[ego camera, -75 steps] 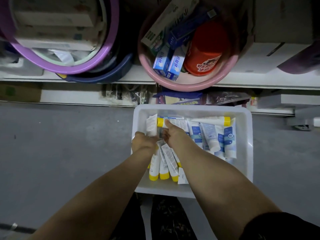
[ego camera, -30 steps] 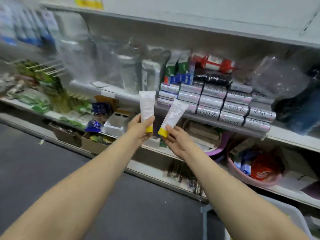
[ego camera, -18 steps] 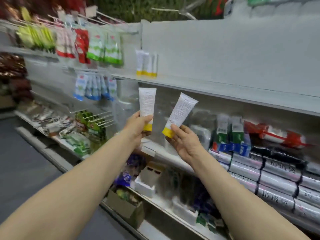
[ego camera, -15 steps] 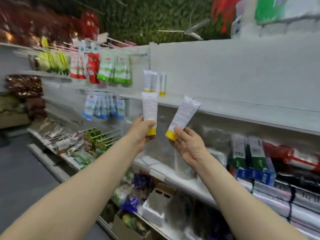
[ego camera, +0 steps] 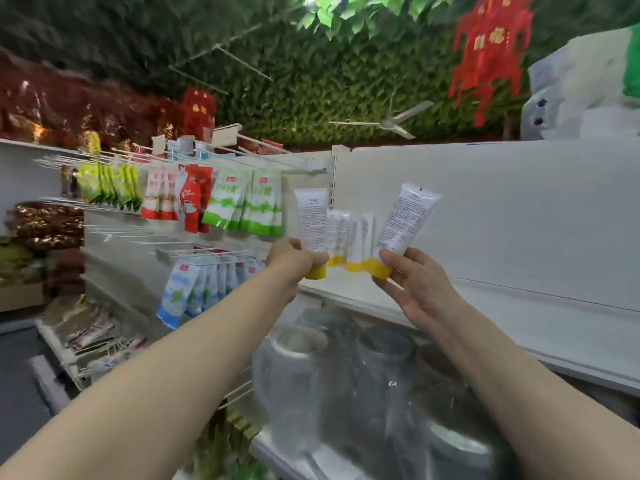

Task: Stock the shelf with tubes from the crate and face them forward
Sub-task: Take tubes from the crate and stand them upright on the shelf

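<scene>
In the head view we hold one white, yellow-capped tube in each hand. Our left hand [ego camera: 294, 259] pinches the left tube [ego camera: 313, 220] just above its cap, with the fingers curled round it. The tube stands upright, cap down. Our right hand [ego camera: 415, 289] grips the right tube [ego camera: 403, 220] at the cap between thumb and fingertips, and this one leans to the right. Both tubes hang just in front of the shelf [ego camera: 363, 289], on either side of the row of tubes [ego camera: 349, 240] that stands cap down at its left end. Hanging packets [ego camera: 242, 206] fill the rack to the left, and clear jars [ego camera: 294, 375] sit blurred on the level below.

A couple of seconds ago our hands were down in the crate on the floor, which is now out of view. Since then we have lifted the pair past the lower shelves. Half a second ago they were still below the shelf edge, and now they are level with the row.

We judge that picking and carrying are done and setting down comes next. Fine print faces us on both tubes, so each probably needs a turn to face forward.
</scene>
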